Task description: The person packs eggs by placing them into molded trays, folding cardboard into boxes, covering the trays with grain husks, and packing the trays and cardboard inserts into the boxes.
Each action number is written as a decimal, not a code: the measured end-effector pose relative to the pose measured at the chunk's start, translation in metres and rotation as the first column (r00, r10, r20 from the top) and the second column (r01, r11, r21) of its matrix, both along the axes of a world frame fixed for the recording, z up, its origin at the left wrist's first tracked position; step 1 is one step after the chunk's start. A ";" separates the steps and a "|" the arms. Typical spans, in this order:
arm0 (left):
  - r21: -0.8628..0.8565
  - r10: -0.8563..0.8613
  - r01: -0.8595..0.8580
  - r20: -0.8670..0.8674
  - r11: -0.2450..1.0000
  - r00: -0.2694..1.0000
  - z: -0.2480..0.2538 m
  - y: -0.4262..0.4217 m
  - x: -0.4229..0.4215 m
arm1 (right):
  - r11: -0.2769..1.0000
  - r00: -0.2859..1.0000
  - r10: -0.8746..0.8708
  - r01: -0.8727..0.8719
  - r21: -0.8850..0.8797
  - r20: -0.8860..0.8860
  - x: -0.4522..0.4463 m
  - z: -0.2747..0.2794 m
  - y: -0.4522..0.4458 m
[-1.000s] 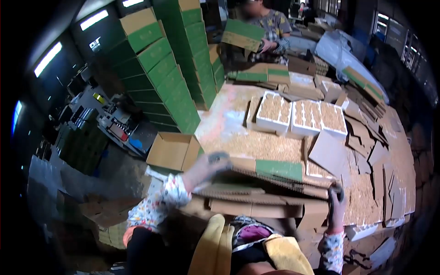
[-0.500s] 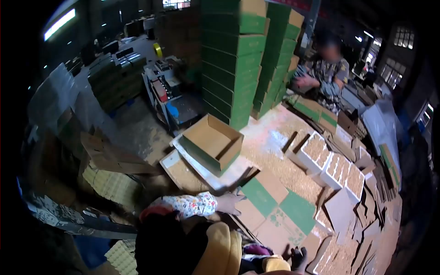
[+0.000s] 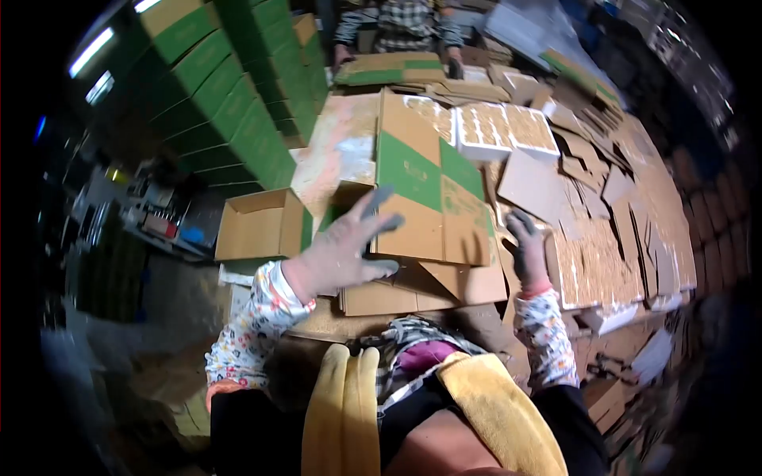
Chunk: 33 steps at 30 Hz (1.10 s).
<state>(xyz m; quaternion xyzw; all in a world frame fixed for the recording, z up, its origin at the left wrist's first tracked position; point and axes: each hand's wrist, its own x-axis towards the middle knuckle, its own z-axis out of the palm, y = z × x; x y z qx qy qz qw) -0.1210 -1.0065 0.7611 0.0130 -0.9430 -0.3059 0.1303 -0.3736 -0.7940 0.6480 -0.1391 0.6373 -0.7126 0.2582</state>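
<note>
A folded cardboard box blank (image 3: 409,186), brown with green panels, lies in front of me, partly over more brown cardboard (image 3: 381,300). My left hand (image 3: 337,250), in a pale glove with dark fingertips, is at the blank's left side with fingers spread. Whether it touches the cardboard I cannot tell. To the right of the blank, my right hand (image 3: 530,250) is gloved too, its fingers apart and slightly bent, holding nothing. An open-topped green and brown box (image 3: 262,226) stands beyond my left hand.
Tall stacks of green boxes (image 3: 230,103) rise at the left. White trays (image 3: 484,147) with brown filling and loose cardboard pieces (image 3: 532,186) cover the right side. Across the table, a co-worker's hands (image 3: 455,63) are at another green and brown cardboard (image 3: 389,70).
My view has swung right and downward. Both hands have lifted from the cardboard's near part and now flank the blank, which stands farther forward, with other cardboard showing beneath it.
</note>
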 end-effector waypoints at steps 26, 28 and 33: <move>0.812 0.437 -0.534 0.402 0.236 0.805 -0.074 -0.127 -0.062 | 0.943 0.859 -0.326 0.267 -0.199 -0.395 -0.063 -0.015 -0.042; 0.809 0.372 -0.551 0.456 0.206 0.808 -0.069 -0.130 -0.057 | 0.945 0.944 -0.284 0.246 -0.216 -0.167 -0.088 -0.014 -0.040; 0.828 0.382 -0.505 0.396 0.245 0.835 -0.072 -0.141 -0.045 | 0.964 0.957 -0.187 0.135 -0.229 -0.220 -0.054 0.014 -0.034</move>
